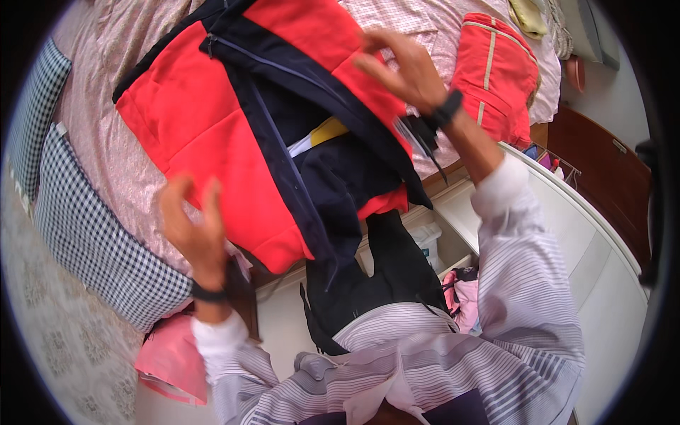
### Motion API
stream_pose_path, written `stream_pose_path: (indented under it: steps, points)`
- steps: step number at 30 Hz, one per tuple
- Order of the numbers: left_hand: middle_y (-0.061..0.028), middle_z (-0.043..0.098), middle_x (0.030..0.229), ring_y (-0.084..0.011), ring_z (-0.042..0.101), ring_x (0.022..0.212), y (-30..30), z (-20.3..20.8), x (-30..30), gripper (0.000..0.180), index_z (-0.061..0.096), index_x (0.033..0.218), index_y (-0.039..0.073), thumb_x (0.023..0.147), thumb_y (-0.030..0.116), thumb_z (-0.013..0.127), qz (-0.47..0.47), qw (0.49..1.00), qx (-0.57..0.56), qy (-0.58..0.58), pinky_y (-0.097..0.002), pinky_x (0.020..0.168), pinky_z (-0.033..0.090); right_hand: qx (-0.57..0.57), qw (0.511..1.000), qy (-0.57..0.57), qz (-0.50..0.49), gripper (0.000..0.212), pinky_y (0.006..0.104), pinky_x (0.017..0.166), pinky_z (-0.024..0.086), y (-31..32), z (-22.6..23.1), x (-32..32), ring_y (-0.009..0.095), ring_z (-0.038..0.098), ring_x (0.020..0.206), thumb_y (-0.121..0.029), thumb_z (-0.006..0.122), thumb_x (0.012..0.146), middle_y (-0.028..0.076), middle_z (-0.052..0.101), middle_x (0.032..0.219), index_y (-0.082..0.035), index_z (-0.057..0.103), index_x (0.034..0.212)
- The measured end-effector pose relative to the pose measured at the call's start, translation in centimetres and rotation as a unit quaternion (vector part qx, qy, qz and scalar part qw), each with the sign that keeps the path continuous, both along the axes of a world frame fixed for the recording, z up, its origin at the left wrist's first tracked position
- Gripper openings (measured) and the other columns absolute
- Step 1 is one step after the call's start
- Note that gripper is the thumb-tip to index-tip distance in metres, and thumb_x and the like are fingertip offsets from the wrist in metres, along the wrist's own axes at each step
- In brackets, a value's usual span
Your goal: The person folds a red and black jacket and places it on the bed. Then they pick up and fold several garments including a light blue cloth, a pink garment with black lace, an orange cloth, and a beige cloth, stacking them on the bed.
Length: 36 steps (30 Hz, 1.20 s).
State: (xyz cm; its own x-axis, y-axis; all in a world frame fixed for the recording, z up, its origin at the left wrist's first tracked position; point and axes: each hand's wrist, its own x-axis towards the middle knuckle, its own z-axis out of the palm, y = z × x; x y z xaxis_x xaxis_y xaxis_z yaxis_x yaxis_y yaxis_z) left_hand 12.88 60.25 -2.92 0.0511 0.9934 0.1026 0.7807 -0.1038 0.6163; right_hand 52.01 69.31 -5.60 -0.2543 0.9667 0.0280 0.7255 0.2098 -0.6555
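A red and dark navy zip jacket (pixel 191 113) lies spread on the bed, its front unzipped and parted. Inside the opening a yellow and white patch (pixel 326 133) shows against the dark lining, and the lower part hangs over the bed's edge by my legs. My left hand (pixel 193 225) is at the jacket's left side edge, thumb and fingers apart, slightly blurred, with nothing in it. Over the right side of the jacket, my right hand (pixel 405 69) has its fingers loosely curved and apart, holding nothing. Black bands circle both wrists.
On the bed's pink patterned sheet (pixel 99 92), a red rolled bundle (pixel 496 78) lies to the right. Two checked cushions (pixel 92 227) sit at the left, above a pink bag (pixel 173 358). An open drawer (pixel 460 251) is near my legs, and a white cabinet (pixel 567 241) stands right.
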Motion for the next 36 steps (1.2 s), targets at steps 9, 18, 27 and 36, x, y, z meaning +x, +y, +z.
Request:
stream_pose_path:
  steps: [9, 18, 27, 36]
  points:
    - [-0.0204, 0.057, 0.124, -0.0364, 0.059, 0.097, -10.5, 3.1, 11.5, 0.060, 0.057, 0.129, -0.002, 0.076, 0.014, 0.081, -0.202, 0.967, -0.128, -0.087, -0.0426, 0.081, 0.050, -0.137, 0.986, -0.093, -0.030, 0.058, 0.0444, 0.079, 0.051, -17.9, 4.5, -0.2, 0.037, 0.063, 0.090, -0.016, 0.074, 0.082, 0.017, 0.060, 0.099, -0.005, 0.051, 0.134]
    - [-0.0189, 0.038, 0.148, -0.0358, 0.045, 0.116, -10.4, -4.3, 16.7, 0.059, 0.059, 0.133, 0.017, 0.078, 0.028, 0.076, -0.218, 0.958, -0.170, 0.079, -0.0452, 0.088, 0.039, -0.104, 0.992, 0.063, -0.043, 0.037, 0.0404, 0.064, 0.051, -19.3, 5.7, -1.5, 0.034, 0.062, 0.072, -0.001, 0.067, 0.084, 0.015, 0.058, 0.090, -0.002, 0.060, 0.121]
    - [-0.0148, 0.051, 0.139, -0.0351, 0.048, 0.118, -10.8, -3.0, 17.6, 0.053, 0.059, 0.130, 0.006, 0.080, 0.017, 0.072, -0.166, 0.982, -0.080, 0.036, -0.0461, 0.094, 0.039, -0.078, 0.980, 0.163, -0.085, 0.027, 0.0347, 0.062, 0.048, -19.5, 2.9, -2.9, 0.027, 0.060, 0.069, 0.002, 0.067, 0.085, 0.014, 0.057, 0.080, 0.002, 0.065, 0.112]
    - [-0.0086, 0.055, 0.137, -0.0295, 0.042, 0.136, -10.6, -4.6, 21.7, 0.043, 0.059, 0.131, 0.009, 0.090, 0.020, 0.061, -0.390, 0.919, -0.027, 0.045, -0.0559, 0.115, 0.023, -0.059, 0.956, 0.234, -0.165, 0.017, 0.0346, 0.062, 0.048, -19.6, 4.4, 1.5, 0.027, 0.061, 0.070, -0.001, 0.067, 0.086, 0.013, 0.060, 0.080, 0.003, 0.066, 0.102]
